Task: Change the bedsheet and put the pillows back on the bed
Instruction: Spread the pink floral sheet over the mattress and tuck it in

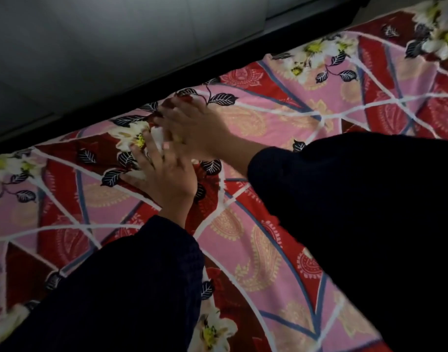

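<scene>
The bedsheet (268, 237) is a smooth printed cloth that covers the bed from the lower left of the frame to the upper right. Its pattern has pink and red panels cut by white and blue lines, with tan paisley shapes, white flowers with yellow centres and black veined leaves. It lies mostly flat, with a few soft folds near its far edge.

Both hands rest on the sheet just left of the frame's centre, close to that edge. The left hand (164, 174) lies palm down, its fingers (151, 146) spread wide and straight over a white flower, holding nothing. The right hand (202, 130) lies just above and beside it, partly blurred. Its fingers (174, 107) stretch out towards the sheet's edge and press on the cloth. The two hands touch or overlap at the thumbs.

Dark textured sleeves (345, 212) cover both arms to the wrists. Beyond the sheet's edge run a black strip (217, 62) and a smooth grey panel (116, 41) filling the upper left.
</scene>
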